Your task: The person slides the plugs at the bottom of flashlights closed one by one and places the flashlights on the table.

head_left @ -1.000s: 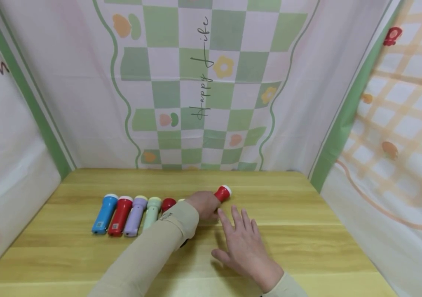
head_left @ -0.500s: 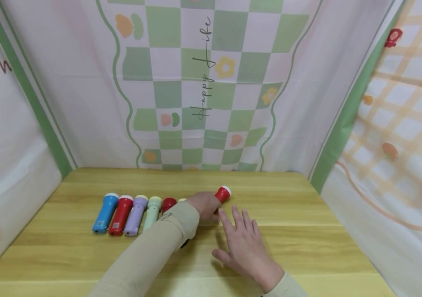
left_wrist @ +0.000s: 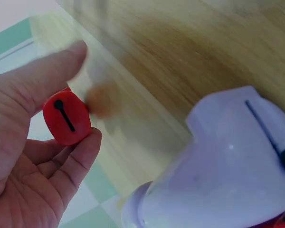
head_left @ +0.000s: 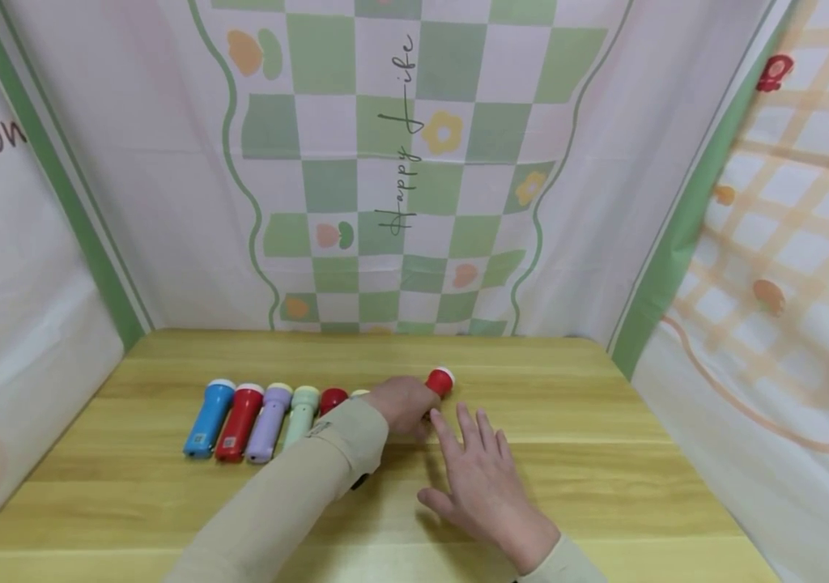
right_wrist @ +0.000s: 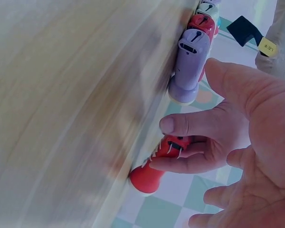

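My left hand (head_left: 403,405) reaches across the table and grips a red flashlight (head_left: 440,380) with a white-rimmed head, which points to the back right. In the left wrist view the flashlight's tail end (left_wrist: 66,118), with a black slot-like mark, sits between thumb and curled fingers. The right wrist view shows its red head (right_wrist: 146,179) low by the tabletop. My right hand (head_left: 483,486) is spread palm down just right of it, fingers straight, holding nothing. Nearest the left hand in the row lies a purple flashlight (right_wrist: 192,66), mostly hidden by the sleeve in the head view.
Left of the arm several flashlights lie side by side: blue (head_left: 209,419), red (head_left: 240,423), purple (head_left: 269,423), light green (head_left: 302,414) and another red (head_left: 333,399). A checked cloth (head_left: 400,162) hangs behind the wooden table (head_left: 567,437), with printed cloths at both sides.
My left hand has shifted slightly to the right along the red flashlight, and less of its red body shows. The right hand stays in place.
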A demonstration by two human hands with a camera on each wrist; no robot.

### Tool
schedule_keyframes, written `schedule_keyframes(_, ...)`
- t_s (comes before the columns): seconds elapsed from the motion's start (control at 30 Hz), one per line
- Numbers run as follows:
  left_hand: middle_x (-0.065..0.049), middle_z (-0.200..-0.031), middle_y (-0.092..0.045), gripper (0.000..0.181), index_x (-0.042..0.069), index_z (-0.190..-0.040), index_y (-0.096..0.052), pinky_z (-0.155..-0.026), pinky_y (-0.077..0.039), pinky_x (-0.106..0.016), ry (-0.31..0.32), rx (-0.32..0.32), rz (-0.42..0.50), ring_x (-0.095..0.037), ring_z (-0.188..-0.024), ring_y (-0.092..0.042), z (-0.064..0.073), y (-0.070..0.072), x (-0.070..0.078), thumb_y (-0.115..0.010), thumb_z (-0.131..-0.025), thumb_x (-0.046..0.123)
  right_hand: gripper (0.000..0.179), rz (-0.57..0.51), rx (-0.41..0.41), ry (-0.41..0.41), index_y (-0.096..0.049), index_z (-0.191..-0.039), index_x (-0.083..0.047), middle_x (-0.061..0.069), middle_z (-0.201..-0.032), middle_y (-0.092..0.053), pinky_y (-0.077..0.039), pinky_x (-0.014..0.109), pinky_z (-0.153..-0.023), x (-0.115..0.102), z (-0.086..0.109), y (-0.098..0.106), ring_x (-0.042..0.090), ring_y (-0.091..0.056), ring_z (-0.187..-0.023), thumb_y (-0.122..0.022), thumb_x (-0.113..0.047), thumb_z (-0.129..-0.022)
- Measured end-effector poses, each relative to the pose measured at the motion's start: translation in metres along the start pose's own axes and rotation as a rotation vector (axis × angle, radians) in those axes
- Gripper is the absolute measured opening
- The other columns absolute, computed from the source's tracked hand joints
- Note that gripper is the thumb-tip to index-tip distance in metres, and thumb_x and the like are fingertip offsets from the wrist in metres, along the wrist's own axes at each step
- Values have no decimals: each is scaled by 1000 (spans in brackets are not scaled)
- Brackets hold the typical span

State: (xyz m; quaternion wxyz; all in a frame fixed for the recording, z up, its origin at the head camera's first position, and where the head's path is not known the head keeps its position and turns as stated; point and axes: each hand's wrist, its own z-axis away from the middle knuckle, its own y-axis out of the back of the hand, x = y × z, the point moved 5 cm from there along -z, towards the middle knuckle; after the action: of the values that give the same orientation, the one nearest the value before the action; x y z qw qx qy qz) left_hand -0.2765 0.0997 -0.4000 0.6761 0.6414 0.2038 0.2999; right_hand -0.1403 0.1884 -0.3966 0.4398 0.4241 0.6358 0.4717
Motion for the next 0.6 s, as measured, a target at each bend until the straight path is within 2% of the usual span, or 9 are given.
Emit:
schedule_keyframes(0.17, 11, -85, -66, 13, 24, -97, -72, -81, -53, -25, -39, 28, -50, -9, -80, -60, 7, 5, 3, -81, -90, 18, 104, -8, 2, -9, -29, -165, -18, 30, -167, -23, -28, 76, -116, 1, 0, -1, 56, -25, -151, -83, -53, -84)
schedule_keyframes(0.37, 7, -101, -73, 17, 27, -113, -72, -91, -56, -29, -33, 48, -52, -12, -93, -67, 17, 11, 1, -72, -99, 17, 104, -2, 4, -16, -29, -165, -17, 30, -167, -24, -27, 76, -116, 3, 2, 1, 56, -25, -151, -82, -54, -84)
schedule_keyframes(0.6, 4, -113, -76, 25, 27, -122, -71, -96, -56, -32, -32, 80, -42, -17, -102, -70, 25, 14, -1, -70, -100, 14, 104, 0, 13, -14, -30, -164, -17, 30, -166, -25, -27, 76, -116, 2, 2, 1, 56, -26, -151, -83, -55, -83)
